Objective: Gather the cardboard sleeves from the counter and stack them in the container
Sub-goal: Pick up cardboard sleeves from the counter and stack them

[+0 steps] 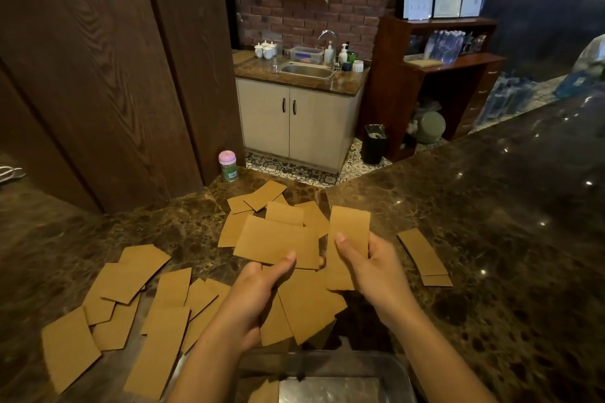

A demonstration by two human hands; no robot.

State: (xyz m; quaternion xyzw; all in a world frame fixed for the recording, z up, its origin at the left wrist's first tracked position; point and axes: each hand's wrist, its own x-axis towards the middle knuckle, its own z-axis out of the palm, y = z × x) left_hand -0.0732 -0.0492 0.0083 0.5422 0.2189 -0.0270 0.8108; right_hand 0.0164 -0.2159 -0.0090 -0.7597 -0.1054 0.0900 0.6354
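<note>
Container [327, 366] nearest; each hand [258, 285] pinches a sleeve [278, 240].

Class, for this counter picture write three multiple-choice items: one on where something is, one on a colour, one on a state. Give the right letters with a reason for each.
1. Where does the clear container sit?
A. At the near edge of the counter, below the person's forearms
B. Beside the sink
C. On the wooden shelf

2. What colour is the cap of the small jar at the counter's far edge?
A. Black
B. Pink
C. Yellow

3. What are the hands doing?
A. Both are empty
B. Only the left hand holds a sleeve
C. Each holds a cardboard sleeve

Answers: 1 A, the container shows at the bottom of the view, under the arms. 2 B, the cap is pale pink over a green label. 3 C, the left hand pinches one sleeve and the right hand grips another.
</note>
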